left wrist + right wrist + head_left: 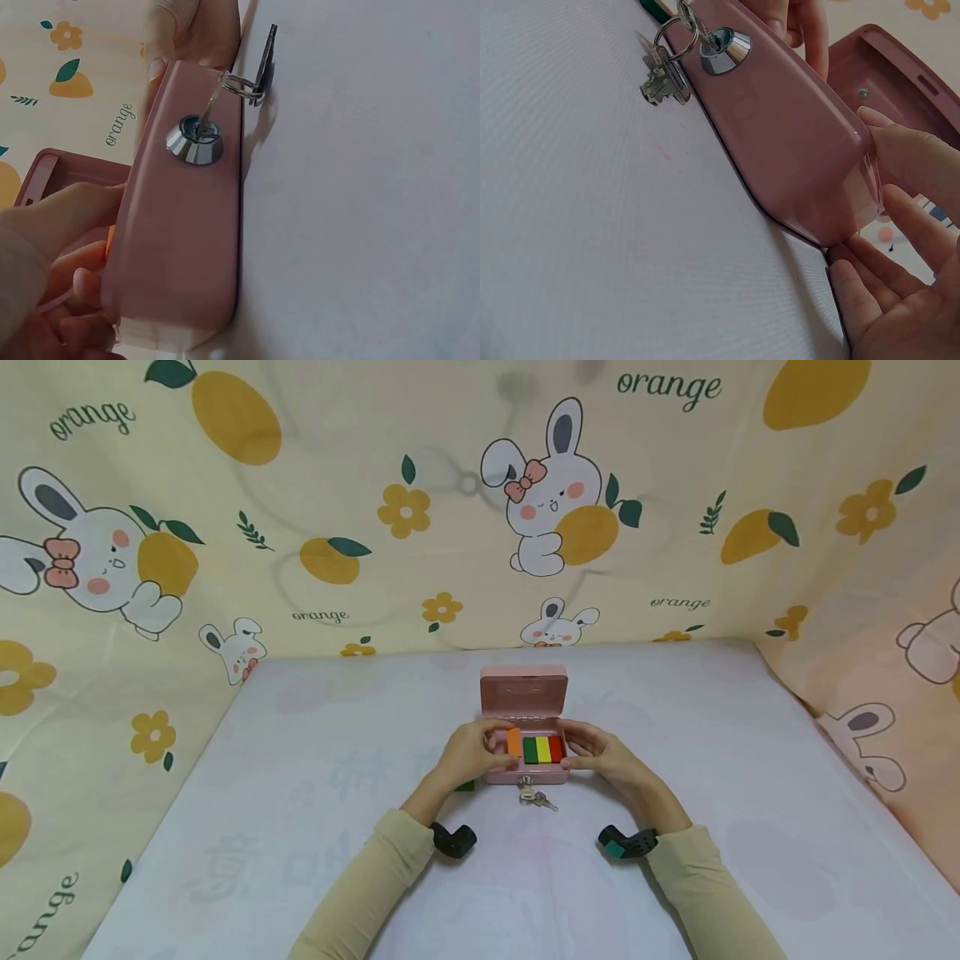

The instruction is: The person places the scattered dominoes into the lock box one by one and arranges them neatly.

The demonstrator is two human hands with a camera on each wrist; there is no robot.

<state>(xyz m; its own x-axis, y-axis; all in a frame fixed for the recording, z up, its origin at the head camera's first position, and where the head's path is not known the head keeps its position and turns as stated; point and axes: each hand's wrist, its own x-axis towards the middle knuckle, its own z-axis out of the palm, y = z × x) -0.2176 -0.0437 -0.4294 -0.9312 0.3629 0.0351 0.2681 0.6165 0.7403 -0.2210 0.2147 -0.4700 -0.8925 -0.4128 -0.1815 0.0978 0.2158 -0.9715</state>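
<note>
A pink metal lockbox point(495, 777) stands on the table with its lid point(523, 693) raised. Inside it, green, yellow and red blocks point(542, 750) lie side by side. My left hand point(472, 752) reaches over the left end and pinches an orange block point(513, 742) between thumb and index finger. At the opposite end, my right hand point(611, 758) holds the box by its side, thumb near the front corner and fingers along the wall. A key sits in the front lock point(195, 141); another key point(665, 81) hangs from its ring.
A green piece point(465, 786) lies by the box's front left corner, partly under my left hand. White cloth point(337, 860) covers the table. Behind it hangs a curtain point(450, 435) printed with rabbits and oranges. Both wrists carry black camera mounts point(454, 841).
</note>
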